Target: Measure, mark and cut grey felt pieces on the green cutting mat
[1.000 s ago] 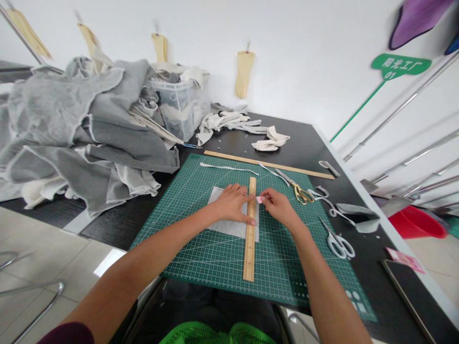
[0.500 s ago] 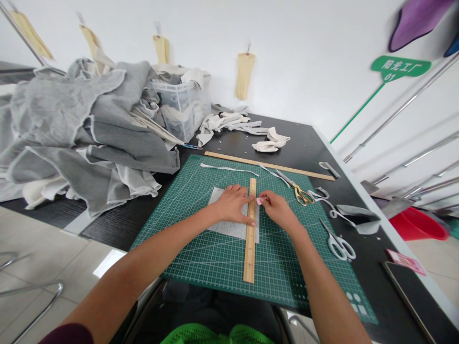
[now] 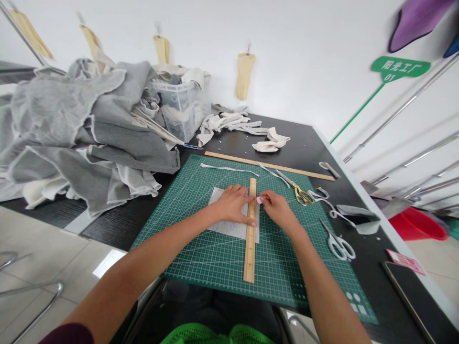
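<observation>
A wooden ruler (image 3: 250,258) lies nearly upright in view across a piece of light grey cloth (image 3: 233,230) on the green cutting mat (image 3: 201,260). My left hand (image 3: 233,204) rests flat with spread fingers, pressing the ruler and the cloth beneath it; thumb and forefinger reach onto the wood. Just right of the ruler, my right hand (image 3: 275,208) pinches a small flat pink piece of tailor's chalk (image 3: 259,200) at the cloth's right-hand strip. The chalk's tip is close to the ruler's edge; whether it touches the cloth I cannot tell.
Gold-handled scissors (image 3: 303,195) and white-handled scissors (image 3: 340,247) lie on the right. A long wooden ruler (image 3: 287,168) crosses the mat's far edge. Grey cloth (image 3: 125,143) piles up left, beside a clear plastic bin (image 3: 181,107). A phone (image 3: 418,298) sits front right.
Almost nothing differs. My right hand and the chalk have shifted very slightly beside the ruler; my left hand, the ruler and the cloth stay in place.
</observation>
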### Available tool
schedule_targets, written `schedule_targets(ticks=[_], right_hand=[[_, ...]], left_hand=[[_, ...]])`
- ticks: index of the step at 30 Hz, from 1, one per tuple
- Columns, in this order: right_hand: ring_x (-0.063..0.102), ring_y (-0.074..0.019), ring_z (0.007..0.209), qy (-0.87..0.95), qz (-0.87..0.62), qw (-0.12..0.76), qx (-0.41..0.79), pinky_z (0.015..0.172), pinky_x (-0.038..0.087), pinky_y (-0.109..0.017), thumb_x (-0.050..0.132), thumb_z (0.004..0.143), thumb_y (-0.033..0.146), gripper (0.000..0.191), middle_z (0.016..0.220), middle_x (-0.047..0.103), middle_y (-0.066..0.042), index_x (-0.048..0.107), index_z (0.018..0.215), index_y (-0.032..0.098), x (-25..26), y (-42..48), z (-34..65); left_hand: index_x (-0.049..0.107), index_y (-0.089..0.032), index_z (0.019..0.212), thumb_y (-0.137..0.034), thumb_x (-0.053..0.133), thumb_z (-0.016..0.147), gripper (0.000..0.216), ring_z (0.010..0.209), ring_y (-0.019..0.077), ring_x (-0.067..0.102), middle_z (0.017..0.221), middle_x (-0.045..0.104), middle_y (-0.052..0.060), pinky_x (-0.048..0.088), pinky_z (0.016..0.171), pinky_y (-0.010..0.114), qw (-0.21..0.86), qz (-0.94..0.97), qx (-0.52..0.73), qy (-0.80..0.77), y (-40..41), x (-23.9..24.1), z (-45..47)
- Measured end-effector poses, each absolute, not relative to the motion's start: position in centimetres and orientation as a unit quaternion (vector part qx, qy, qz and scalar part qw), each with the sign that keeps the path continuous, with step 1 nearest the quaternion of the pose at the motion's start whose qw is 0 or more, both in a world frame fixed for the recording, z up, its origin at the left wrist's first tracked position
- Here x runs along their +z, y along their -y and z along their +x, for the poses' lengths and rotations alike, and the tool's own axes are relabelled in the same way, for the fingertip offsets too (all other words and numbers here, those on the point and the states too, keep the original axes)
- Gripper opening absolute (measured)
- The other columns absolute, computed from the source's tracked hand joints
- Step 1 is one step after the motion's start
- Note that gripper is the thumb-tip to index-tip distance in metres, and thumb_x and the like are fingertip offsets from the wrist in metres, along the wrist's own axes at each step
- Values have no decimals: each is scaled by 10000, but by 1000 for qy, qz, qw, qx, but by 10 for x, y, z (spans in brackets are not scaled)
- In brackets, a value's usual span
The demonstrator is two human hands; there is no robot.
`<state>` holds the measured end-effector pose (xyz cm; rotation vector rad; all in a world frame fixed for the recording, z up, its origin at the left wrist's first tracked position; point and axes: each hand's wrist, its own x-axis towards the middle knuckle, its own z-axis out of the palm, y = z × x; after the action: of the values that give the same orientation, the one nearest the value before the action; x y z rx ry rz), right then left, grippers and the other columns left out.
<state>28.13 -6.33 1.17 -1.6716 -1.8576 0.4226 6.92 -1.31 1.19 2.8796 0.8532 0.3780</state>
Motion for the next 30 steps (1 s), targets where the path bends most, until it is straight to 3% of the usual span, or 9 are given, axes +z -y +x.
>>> schedule_targets(ticks=[22,30], right_hand=[[641,-197,751,724,-604,270,194,678,417,-289,515,912,196,160,809,716,-36,665,859,208,17,66,283],[612,-172,593,718,-606,249,233,566,407,-261,560,873,239,145,646,674,5,697,833,209,21,69,292]], left_hand=[[617,-256,1273,-849,529,708,824,982,284,462,1030,529,83,352,840,400,47,950,132,-278,13,12,70],[580,-265,1336,-835,535,721,840,982,285,464,1052,537,86,351,838,397,51,950,128,-279,15,14,69]])
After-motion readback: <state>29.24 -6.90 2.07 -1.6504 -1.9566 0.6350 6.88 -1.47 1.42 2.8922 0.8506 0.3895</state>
